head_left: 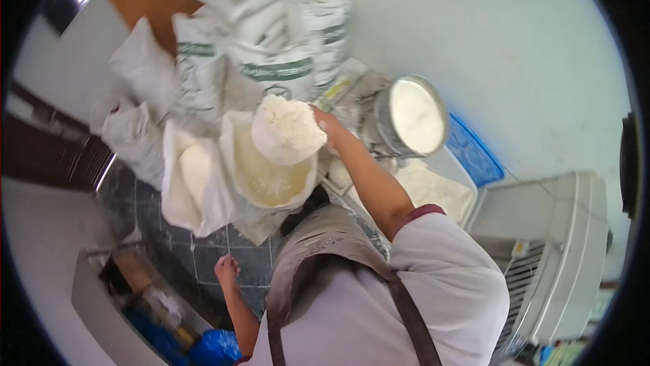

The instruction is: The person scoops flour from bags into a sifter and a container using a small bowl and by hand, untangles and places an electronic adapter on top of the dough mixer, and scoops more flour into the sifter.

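Note:
My right hand grips a white scoop by its right side. Pale flour is heaped in the scoop, above an open white sack with flour at its bottom. Lower left, over the dark floor, my left hand is closed, and whether anything is in it is too small to tell. Another open sack of white powder stands left of the first one. Right of my right hand is a round metal container with white powder in it.
Stacked printed sacks lie against the wall. A tray of flour sits below the metal container, beside a blue crate. A pale slatted unit stands at right. An open box with blue bags is at lower left.

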The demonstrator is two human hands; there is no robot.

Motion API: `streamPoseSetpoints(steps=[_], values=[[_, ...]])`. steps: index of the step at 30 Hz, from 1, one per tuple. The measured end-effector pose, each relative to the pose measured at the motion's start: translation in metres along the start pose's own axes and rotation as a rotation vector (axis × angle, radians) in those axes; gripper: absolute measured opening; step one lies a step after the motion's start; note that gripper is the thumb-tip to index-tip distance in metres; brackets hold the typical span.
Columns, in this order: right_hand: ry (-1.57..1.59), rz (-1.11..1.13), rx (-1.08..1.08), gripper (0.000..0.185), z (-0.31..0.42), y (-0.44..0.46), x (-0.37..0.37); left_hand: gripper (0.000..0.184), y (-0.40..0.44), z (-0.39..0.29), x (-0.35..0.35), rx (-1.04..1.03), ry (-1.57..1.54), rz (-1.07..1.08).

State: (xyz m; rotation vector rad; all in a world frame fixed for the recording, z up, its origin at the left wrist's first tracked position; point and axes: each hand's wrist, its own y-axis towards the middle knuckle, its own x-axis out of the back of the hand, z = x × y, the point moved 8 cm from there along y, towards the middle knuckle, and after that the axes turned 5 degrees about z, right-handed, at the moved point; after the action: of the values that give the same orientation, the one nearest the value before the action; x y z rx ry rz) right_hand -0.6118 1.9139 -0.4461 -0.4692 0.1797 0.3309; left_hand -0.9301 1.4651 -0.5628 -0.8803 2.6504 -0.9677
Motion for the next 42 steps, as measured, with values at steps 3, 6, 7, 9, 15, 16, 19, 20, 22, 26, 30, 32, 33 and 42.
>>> streamPoseSetpoints(steps=[3,6,7,9,15,16,19,20,22,26,30,32,33,42], values=[[0.046,0.01,0.135,0.061,0.038,-0.012,0.05,0.019,0.015,0.035,-0.003,0.042,0.106,0.011],[0.169,0.126,0.105,0.053,0.058,-0.013,0.113,0.019,0.018,0.047,-0.026,0.03,0.223,0.017],[0.132,0.018,0.129,0.055,0.071,-0.028,0.143,0.019,0.016,0.044,-0.04,-0.018,0.299,0.04],[0.058,-0.157,0.187,0.058,0.095,-0.054,0.21,0.018,0.0,-0.006,-0.085,-0.316,0.54,0.025],[-0.328,-0.719,-0.021,0.068,0.145,-0.132,0.384,0.028,-0.057,-0.155,-0.231,-0.853,0.795,0.074],[-0.383,-0.708,-0.009,0.067,0.163,-0.143,0.38,0.033,-0.065,-0.17,-0.251,-0.966,0.833,0.066],[-1.061,-0.955,0.114,0.054,0.2,-0.142,0.393,0.044,-0.067,-0.188,-0.301,-0.946,0.987,0.152],[-1.07,-0.947,0.11,0.054,0.199,-0.137,0.387,0.044,-0.064,-0.188,-0.307,-0.935,0.983,0.15],[-1.381,-0.98,0.353,0.047,0.213,-0.13,0.337,0.033,-0.057,-0.175,-0.326,-0.964,1.163,0.19],[-1.784,-0.932,0.481,0.048,0.204,-0.12,0.267,0.016,-0.03,-0.14,-0.331,-0.809,1.316,0.286],[-1.867,-1.006,0.566,0.048,0.209,-0.132,0.259,0.006,-0.028,-0.144,-0.325,-0.816,1.213,0.242],[-1.857,-1.005,0.537,0.048,0.22,-0.143,0.27,0.006,-0.028,-0.143,-0.324,-0.782,1.212,0.243],[-1.841,-1.014,0.51,0.048,0.223,-0.146,0.275,0.006,-0.029,-0.145,-0.325,-0.808,1.206,0.227],[-1.765,-0.975,0.447,0.049,0.198,-0.143,0.292,0.007,-0.031,-0.156,-0.316,-0.816,1.055,0.232]])
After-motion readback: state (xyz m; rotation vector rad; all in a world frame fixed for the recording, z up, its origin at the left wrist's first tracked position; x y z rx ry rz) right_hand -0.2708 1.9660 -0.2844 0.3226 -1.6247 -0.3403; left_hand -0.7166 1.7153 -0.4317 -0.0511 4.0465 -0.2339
